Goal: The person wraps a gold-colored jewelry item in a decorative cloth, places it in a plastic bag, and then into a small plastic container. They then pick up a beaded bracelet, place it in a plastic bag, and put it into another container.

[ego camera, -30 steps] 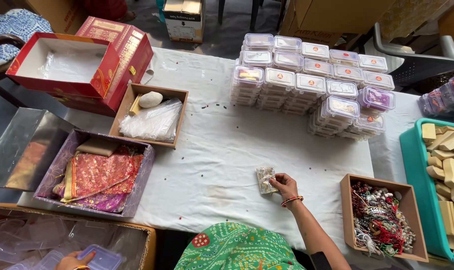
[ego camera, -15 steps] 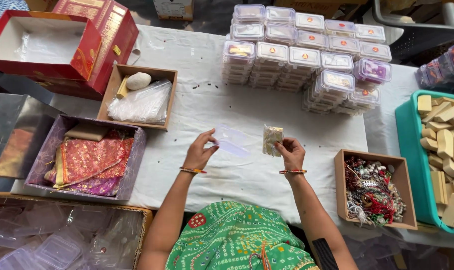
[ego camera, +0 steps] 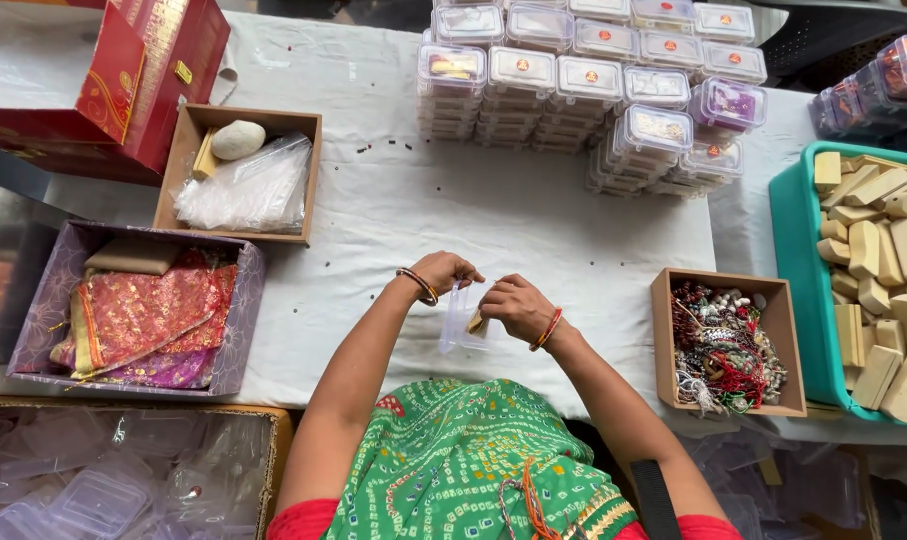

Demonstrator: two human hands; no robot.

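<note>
Both hands have closed together since the earlier frame. Your left hand [ego camera: 443,272] pinches the clear pouch [ego camera: 461,322] mouth; your right hand [ego camera: 513,305], at 3 o'clock, grips a small tan piece [ego camera: 476,323] entering it. Pouch long axis runs 12 to 6.

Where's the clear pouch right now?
In the head view, the clear pouch sits centre-front over the white cloth, held between the left hand and right hand.
</note>
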